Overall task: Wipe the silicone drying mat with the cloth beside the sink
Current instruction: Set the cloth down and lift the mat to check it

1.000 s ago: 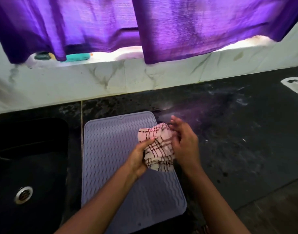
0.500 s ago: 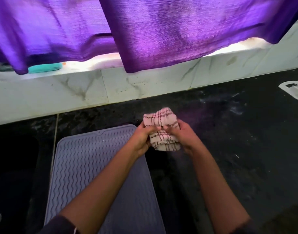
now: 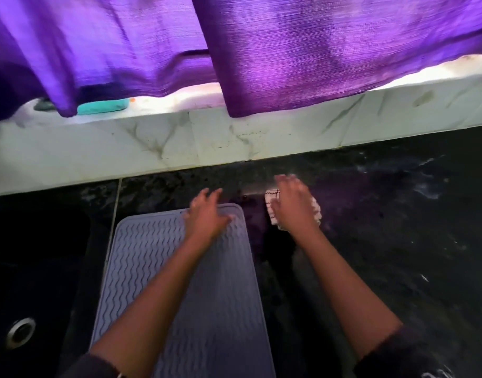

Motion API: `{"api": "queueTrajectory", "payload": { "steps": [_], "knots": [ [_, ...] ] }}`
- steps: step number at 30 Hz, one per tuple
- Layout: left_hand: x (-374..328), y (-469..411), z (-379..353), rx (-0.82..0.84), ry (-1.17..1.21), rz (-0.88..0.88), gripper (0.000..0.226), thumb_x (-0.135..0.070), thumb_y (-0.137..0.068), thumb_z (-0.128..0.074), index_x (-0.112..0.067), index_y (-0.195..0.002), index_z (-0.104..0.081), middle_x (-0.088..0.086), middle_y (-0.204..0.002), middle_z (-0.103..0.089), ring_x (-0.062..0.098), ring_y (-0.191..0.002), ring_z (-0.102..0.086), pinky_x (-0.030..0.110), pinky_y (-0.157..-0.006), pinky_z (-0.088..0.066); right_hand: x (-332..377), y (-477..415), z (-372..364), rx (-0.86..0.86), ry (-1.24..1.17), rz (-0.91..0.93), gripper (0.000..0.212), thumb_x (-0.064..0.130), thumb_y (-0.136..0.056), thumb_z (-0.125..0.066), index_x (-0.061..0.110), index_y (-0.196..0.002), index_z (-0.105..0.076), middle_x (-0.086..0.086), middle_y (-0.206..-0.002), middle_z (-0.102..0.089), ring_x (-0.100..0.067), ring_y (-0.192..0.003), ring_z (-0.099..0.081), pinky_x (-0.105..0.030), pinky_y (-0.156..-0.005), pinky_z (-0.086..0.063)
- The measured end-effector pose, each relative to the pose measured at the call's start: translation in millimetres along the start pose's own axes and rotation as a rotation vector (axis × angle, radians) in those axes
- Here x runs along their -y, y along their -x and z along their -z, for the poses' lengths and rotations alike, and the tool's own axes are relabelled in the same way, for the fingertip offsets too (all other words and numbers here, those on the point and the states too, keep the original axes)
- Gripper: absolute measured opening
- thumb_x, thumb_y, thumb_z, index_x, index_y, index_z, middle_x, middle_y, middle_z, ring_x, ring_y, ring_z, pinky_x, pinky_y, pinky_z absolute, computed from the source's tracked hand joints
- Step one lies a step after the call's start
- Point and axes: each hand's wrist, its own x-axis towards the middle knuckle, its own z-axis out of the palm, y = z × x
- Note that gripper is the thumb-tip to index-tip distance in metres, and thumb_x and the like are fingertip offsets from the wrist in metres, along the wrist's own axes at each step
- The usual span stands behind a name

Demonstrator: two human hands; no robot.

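The grey silicone drying mat (image 3: 158, 263), ribbed with wavy lines, lies on the black counter just right of the sink. My left hand (image 3: 207, 216) hovers flat over the mat's far right corner, fingers spread, holding nothing. The pink checked cloth (image 3: 271, 199) lies bunched on the counter a little to the right of the mat's far corner. My right hand (image 3: 291, 205) rests palm-down on top of it with fingers stretched out, hiding most of it; only the cloth's edges show. Both hands are motion-blurred.
A black sink (image 3: 29, 268) with a metal drain (image 3: 20, 332) sits to the left. A white marble upstand (image 3: 179, 143) runs along the back, below a sill holding a teal object (image 3: 103, 107). Purple curtains (image 3: 316, 50) hang low over the sill. Dark counter (image 3: 398, 241) extends right.
Both hands had held the bunched cloth in the air above the mat's far right corner. Now it lies on the counter under my right hand, and my left hand has let go.
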Motion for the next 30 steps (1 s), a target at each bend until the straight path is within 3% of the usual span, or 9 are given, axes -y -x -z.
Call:
{"api": "queueTrajectory", "payload": {
  "steps": [2, 4, 6, 12, 15, 19, 24, 27, 30],
  "knots": [
    [56.9, -8.0, 33.9, 0.014, -0.123, 0.059, 0.077, -0.037, -0.08, -0.071, -0.022, -0.145, -0.032, 0.013, -0.152, -0.028, 0.034, -0.137, -0.03, 0.047, -0.11, -0.032, 31.1, -4.2, -8.8, 0.198, -0.085, 0.21, 0.045, 0.015, -0.09, -0.051, 0.014, -0.135, -0.046, -0.011, -0.137, -0.05, -0.027, -0.127, -0.044, -0.036, -0.104, -0.034],
    [107.7, -13.4, 61.3, 0.147, -0.273, 0.111, 0.083, -0.04, -0.079, -0.071, -0.018, -0.147, -0.028, 0.017, -0.149, -0.031, 0.037, -0.135, -0.033, 0.044, -0.11, -0.033, 53.2, -9.1, -25.2, 0.454, -0.023, 0.281, 0.05, 0.018, -0.091, -0.05, 0.013, -0.14, -0.039, -0.013, -0.139, -0.045, -0.032, -0.125, -0.043, -0.038, -0.101, -0.038],
    [136.8, -9.2, 74.1, 0.282, -0.375, 0.107, 0.09, -0.049, -0.077, -0.069, -0.016, -0.148, -0.025, 0.017, -0.15, -0.029, 0.037, -0.136, -0.032, 0.042, -0.111, -0.031, 66.0, -14.2, -39.5, 0.547, 0.097, 0.268, 0.057, 0.021, -0.091, -0.052, 0.011, -0.143, -0.031, -0.017, -0.141, -0.037, -0.035, -0.126, -0.038, -0.042, -0.1, -0.039],
    [149.8, -2.8, 83.7, 0.18, -0.232, 0.023, 0.069, -0.048, -0.07, -0.077, -0.017, -0.127, -0.054, 0.018, -0.12, -0.05, 0.035, -0.114, -0.052, 0.04, -0.098, -0.044, 81.8, -26.8, -40.7, 0.572, 0.248, 0.09, 0.071, 0.04, -0.08, -0.068, 0.01, -0.137, -0.037, -0.02, -0.139, -0.036, -0.038, -0.127, -0.036, -0.045, -0.101, -0.039],
    [155.8, -2.9, 97.6, 0.106, -0.278, -0.042, 0.035, -0.035, -0.081, -0.068, -0.02, -0.113, -0.065, 0.013, -0.115, -0.055, 0.032, -0.113, -0.054, 0.04, -0.091, -0.046, 92.4, -26.8, -32.7, 0.577, 0.262, 0.095, 0.055, 0.034, -0.082, -0.068, 0.011, -0.128, -0.048, -0.017, -0.135, -0.039, -0.035, -0.122, -0.039, -0.043, -0.098, -0.041],
    [149.0, 9.2, 135.6, -0.061, -0.416, -0.168, 0.025, -0.036, -0.086, -0.062, -0.026, -0.108, -0.067, 0.003, -0.12, -0.06, 0.028, -0.12, -0.046, 0.039, -0.096, -0.034, 122.3, -18.1, 2.6, 0.508, 0.142, 0.113, 0.037, 0.022, -0.083, -0.066, 0.01, -0.117, -0.056, -0.012, -0.121, -0.059, -0.028, -0.107, -0.056, -0.033, -0.082, -0.043],
    [149.4, 64.3, 243.8, 0.124, 0.101, -0.212, 0.007, -0.02, -0.081, -0.071, -0.02, -0.077, -0.066, 0.004, -0.078, -0.068, 0.017, -0.077, -0.061, 0.024, -0.066, -0.04, 187.1, -0.1, 109.1, 0.458, -0.066, 0.252, 0.017, 0.02, -0.086, -0.063, 0.01, -0.099, -0.066, -0.008, -0.09, -0.064, -0.021, -0.079, -0.056, -0.029, -0.066, -0.043],
    [152.5, 118.1, 327.7, 0.06, 0.313, -0.27, 0.009, -0.01, -0.083, -0.068, -0.017, -0.077, -0.069, -0.005, -0.062, -0.068, 0.003, -0.058, -0.059, 0.014, -0.054, -0.045, 231.7, 22.6, 174.7, 0.373, -0.398, 0.323, 0.009, 0.015, -0.089, -0.061, 0.012, -0.082, -0.066, -0.004, -0.072, -0.061, -0.015, -0.066, -0.056, -0.027, -0.058, -0.048],
    [159.2, 155.1, 398.5, -0.074, 0.42, -0.276, 0.005, -0.015, -0.079, -0.071, -0.011, -0.081, -0.07, 0.003, -0.064, -0.069, 0.01, -0.058, -0.06, 0.017, -0.056, -0.042, 273.0, 35.1, 213.3, 0.207, -0.622, 0.371, 0.018, 0.016, -0.089, -0.061, 0.017, -0.071, -0.062, 0.01, -0.053, -0.06, -0.003, -0.052, -0.053, -0.018, -0.05, -0.045]
  ]
}}
